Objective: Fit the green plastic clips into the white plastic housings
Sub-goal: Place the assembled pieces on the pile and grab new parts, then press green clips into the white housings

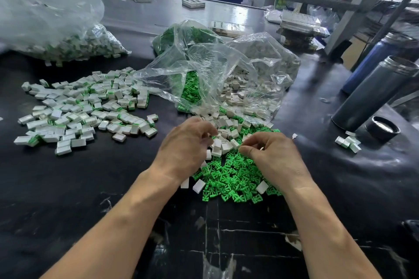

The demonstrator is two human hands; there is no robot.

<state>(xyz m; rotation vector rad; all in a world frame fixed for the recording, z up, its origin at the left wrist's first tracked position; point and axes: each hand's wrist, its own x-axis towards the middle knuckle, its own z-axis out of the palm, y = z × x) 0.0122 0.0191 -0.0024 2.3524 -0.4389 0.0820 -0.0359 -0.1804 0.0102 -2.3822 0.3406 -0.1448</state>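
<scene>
Both our hands, left hand and right hand, curl narrow fingers over loose white housings just between them; green clips lie beneath. We judge both light, stiff, slippery; pinch their edges.

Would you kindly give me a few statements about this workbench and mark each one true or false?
1. Loose green clips lie heaped beneath both hands. True.
2. The pile of assembled housings lies to the person's right. False: it lies to the left.
3. The dark flask has its cap screwed on. False: the cap sits on the table beside it.
4. The right hand pinches with curled fingers; what it holds is too small to tell. True.
5. The left hand rests flat on bare table. False: its curled fingers reach among white housings.
</scene>
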